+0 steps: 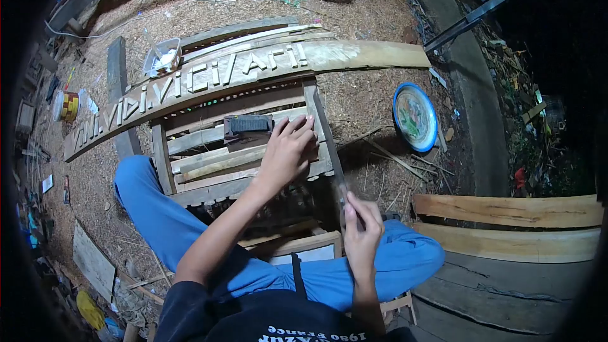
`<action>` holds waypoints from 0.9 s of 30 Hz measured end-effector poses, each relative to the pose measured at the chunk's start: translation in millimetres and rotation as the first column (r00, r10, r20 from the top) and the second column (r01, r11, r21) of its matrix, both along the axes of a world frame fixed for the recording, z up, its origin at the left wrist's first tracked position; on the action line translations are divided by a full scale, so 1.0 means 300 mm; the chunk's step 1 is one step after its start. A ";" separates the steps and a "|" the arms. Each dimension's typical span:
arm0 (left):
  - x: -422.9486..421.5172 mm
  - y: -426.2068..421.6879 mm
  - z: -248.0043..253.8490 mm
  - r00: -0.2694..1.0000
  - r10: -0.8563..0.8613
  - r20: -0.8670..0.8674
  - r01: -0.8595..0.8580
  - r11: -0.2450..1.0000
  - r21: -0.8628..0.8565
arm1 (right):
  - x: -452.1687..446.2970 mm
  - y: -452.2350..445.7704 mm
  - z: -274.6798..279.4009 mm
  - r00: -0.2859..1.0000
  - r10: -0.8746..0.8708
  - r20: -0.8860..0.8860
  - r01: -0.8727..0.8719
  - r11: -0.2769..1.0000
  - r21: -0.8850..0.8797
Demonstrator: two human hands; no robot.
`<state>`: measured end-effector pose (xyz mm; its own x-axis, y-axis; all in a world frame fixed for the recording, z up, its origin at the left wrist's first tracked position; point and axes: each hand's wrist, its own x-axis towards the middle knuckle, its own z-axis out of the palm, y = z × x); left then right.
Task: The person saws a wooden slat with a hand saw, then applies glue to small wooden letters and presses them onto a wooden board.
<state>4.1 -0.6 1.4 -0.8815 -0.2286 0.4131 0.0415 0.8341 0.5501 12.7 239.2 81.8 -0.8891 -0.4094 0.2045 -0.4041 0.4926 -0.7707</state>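
My left hand [290, 153] rests over the slatted wooden frame, its fingers bent against the upper part of a long, thin dark strip [330, 136]; what lies under the palm is hidden. Lower right, my right hand [362, 228] is closed round the lower end of that strip, above my knee. Left of my left hand, a dark block [249, 125] sits on a brown piece on the slats. Beyond the frame [162, 158] lies a curved wooden board [361, 56] with raised wooden letters.
A plastic container [163, 57] stands behind the board's left part. A blue-rimmed round tray [397, 111] lies on the ground at right. Two pale planks [506, 243] lie at lower right. A yellow-and-red tub [66, 106] is at far left.
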 end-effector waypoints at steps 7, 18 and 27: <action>0.002 0.001 0.004 1.000 -0.013 0.005 0.013 1.000 -0.024 | -0.050 -0.065 0.012 1.000 0.004 0.004 -0.004 1.000 -0.019; 0.000 -0.003 0.008 1.000 -0.008 0.008 0.008 1.000 -0.008 | -0.060 -0.071 -0.004 0.997 0.025 -0.072 -0.026 1.000 -0.015; -0.016 -0.006 0.007 0.999 0.008 -0.048 -0.004 0.997 0.083 | 0.000 -0.010 0.040 0.999 -0.047 0.019 0.046 0.998 0.047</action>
<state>-0.6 -2.4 3.6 -0.8596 -0.2689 0.4345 0.0651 0.7857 0.6151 12.7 236.1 93.7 -0.9112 -0.3761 0.1681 -0.3644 0.5457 -0.7546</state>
